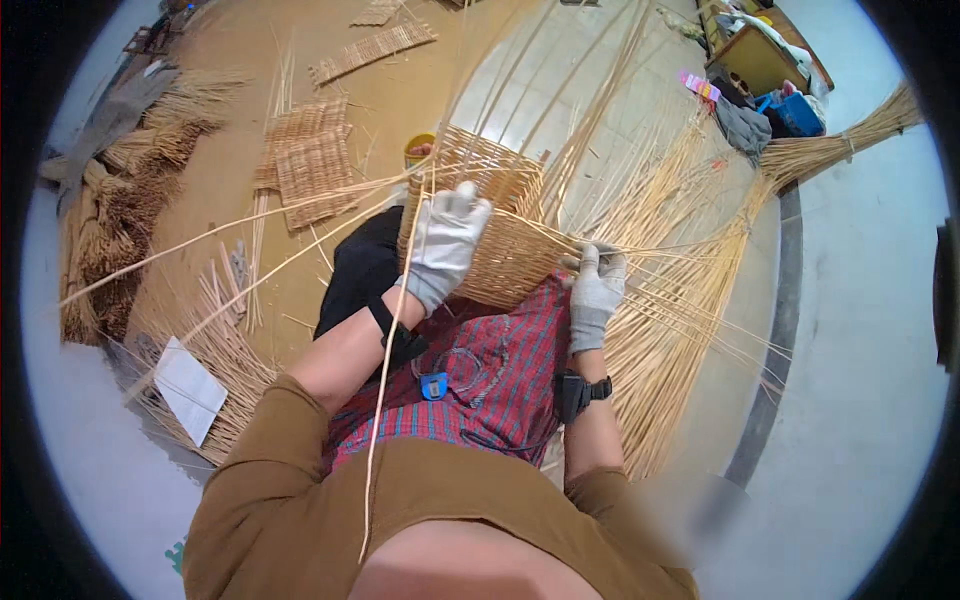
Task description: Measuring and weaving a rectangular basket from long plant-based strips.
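Note:
A partly woven wicker basket [505, 260] rests on my lap over a red checked cloth [500, 350], with long uncut stakes standing up from its far side. My left hand [448, 240], in a pale work glove, is closed at the basket's near-left rim, around wicker rods there. One long rod [378, 425] hangs from that spot down towards my chest. To the right of the basket, my gloved right hand [598, 290] pinches wicker rods that run out from the rim. The exact grip of the left fingertips is partly hidden.
Loose wicker rods [665, 370] spread over the floor at right. Woven panels [315, 180] lie at far left, near bundled wicker [120, 220]. A yellow tub [418, 150] stands behind the basket. A blue tape measure [433, 386] lies on the cloth. A blue basket [797, 115] sits far right.

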Demonstrator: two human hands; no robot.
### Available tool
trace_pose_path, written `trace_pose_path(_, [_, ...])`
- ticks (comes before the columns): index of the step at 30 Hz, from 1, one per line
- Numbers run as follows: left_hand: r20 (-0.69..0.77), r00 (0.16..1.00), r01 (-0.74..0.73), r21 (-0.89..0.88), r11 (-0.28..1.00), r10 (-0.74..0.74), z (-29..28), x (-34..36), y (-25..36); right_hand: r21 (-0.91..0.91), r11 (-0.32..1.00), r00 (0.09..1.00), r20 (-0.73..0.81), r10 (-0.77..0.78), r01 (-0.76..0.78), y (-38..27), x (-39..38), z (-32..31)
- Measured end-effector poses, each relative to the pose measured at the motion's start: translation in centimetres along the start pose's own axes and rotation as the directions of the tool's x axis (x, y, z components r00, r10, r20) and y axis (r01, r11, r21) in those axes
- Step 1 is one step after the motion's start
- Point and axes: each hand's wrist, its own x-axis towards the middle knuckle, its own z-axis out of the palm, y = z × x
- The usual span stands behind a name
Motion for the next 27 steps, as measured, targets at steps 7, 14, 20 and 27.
trace_pose_path(7, [0.487, 0.873, 0.195, -0.281, 0.940, -0.035, 3.0, 3.6, 8.8, -0.467, 0.767, 0.898, 0.236, -0.371, 0.440, 2.1, 10.9, -2.3])
trace_pose_path(14, [0.463, 0.886, 0.137, -0.251, 0.958, -0.006, 2.4, 3.4, 7.2, 0.207, 0.973, 0.992, 0.052, -0.112, 0.099, 0.4, 4.6, -5.8])
trace_pose_path(20, [-0.011, 1.000, -0.030, -0.508, 0.861, 0.028, 6.1, 0.6, 8.2, -0.020, 0.936, 0.754, 0.600, -0.269, 0.350, -2.6, -4.6, 3.4])
trace_pose_path(27, [0.397, 0.841, 0.225, -0.874, -0.431, -0.366, 6.2, 0.6, 3.4, -0.751, 0.578, 0.927, 0.375, -0.027, 0.321, -2.2, 3.1, 0.2])
